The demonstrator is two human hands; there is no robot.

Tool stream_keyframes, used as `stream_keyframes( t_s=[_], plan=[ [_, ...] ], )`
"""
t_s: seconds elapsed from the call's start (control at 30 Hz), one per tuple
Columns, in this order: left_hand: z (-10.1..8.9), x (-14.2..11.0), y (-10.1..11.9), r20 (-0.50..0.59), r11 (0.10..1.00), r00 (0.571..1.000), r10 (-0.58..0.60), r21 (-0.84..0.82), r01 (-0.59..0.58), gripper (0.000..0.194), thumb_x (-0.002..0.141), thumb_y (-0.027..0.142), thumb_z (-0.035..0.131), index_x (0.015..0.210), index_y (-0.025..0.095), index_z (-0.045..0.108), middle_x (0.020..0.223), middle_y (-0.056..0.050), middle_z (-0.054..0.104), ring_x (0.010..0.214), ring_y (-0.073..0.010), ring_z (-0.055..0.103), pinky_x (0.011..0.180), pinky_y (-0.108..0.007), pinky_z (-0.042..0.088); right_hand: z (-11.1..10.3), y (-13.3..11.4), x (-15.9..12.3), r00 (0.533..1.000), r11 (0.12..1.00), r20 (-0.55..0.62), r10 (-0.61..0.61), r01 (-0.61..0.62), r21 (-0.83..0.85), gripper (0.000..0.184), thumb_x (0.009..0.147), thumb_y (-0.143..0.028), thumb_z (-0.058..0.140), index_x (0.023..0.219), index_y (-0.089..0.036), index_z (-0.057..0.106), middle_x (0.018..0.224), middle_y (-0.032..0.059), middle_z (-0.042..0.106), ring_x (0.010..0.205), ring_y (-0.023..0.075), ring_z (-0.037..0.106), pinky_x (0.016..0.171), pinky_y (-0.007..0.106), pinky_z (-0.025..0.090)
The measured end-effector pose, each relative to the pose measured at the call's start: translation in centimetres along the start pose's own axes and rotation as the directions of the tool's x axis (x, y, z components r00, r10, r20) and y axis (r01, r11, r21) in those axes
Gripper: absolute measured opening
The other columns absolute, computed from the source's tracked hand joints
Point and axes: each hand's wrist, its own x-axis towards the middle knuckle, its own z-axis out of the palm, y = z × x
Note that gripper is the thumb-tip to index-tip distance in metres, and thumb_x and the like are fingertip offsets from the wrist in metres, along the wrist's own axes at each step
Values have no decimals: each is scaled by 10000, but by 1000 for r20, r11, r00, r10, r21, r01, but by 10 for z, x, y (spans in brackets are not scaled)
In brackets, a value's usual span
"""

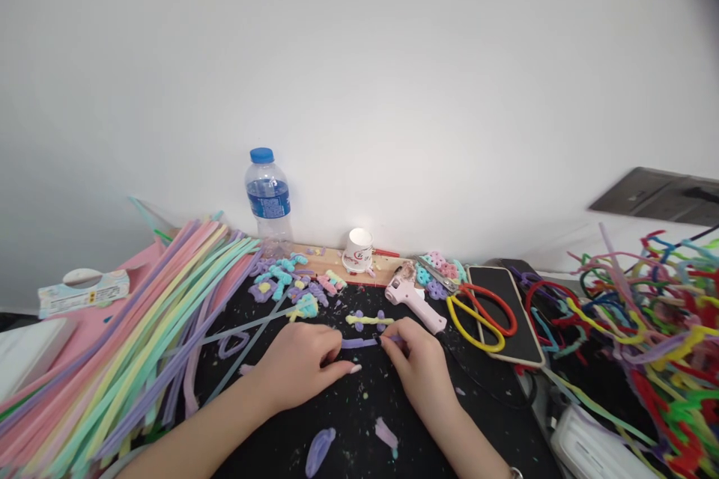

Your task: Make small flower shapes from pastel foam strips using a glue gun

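Observation:
Both my hands rest on a black work mat (348, 419). A short purple pipe cleaner piece (359, 343) runs between them. My left hand (306, 367) lies with fingers curled, its fingertips at the left end of the piece. My right hand (416, 359) pinches the right end. Just beyond the purple piece lies a small yellow and purple pipe cleaner figure (369, 320). A pink glue gun (413, 298) lies right behind my right hand.
A thick bundle of pastel pipe cleaners (129, 344) fills the left. Small pipe cleaner flowers (295, 281), a water bottle (268, 198), a paper cup (358, 251), a phone (505, 310) under red and yellow loops, and a tangle of bright pipe cleaners (657, 329) stand around.

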Motion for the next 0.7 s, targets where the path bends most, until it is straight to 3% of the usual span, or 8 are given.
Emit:
stream_keyframes(
  t_s=[0.1, 0.2, 0.47, 0.7],
  plan=[
    [-4, 1, -1, -38, 996, 998, -43, -82, 40, 135, 792, 322, 591, 807, 195, 548, 734, 17, 581, 639, -142, 524, 573, -238, 340, 1, 2, 2, 999, 998, 5, -51, 51, -44, 130, 812, -149, 528, 698, -186, 577, 695, 2, 524, 621, 140, 507, 562, 239, 368],
    [-5, 2, -3, -32, 991, 999, -16, -130, 12, 117, 795, 274, 588, 890, 212, 558, 885, -9, 597, 762, -167, 551, 661, -255, 380, 1, 5, 5, 997, 996, 9, -77, 78, -51, 132, 815, -149, 529, 708, -190, 594, 705, 2, 530, 630, 139, 514, 566, 234, 376],
    [-2, 2, -3, 30, 990, 998, 54, -136, -49, 101, 841, 238, 533, 752, 191, 534, 778, 14, 558, 701, -132, 527, 618, -227, 354, 3, 3, 4, 999, 992, 16, -31, 33, -119, 87, 791, -175, 592, 706, -189, 581, 704, 8, 572, 624, 155, 541, 563, 243, 379],
    [-4, 1, -2, 71, 988, 995, 71, -144, -60, 58, 803, 233, 574, 782, 196, 534, 790, 15, 552, 691, -130, 519, 606, -222, 348, 7, 0, 1, 1000, 984, -4, -2, 1, -180, 91, 819, -209, 556, 730, -192, 546, 737, 23, 610, 660, 179, 579, 586, 255, 401]
  ],
)
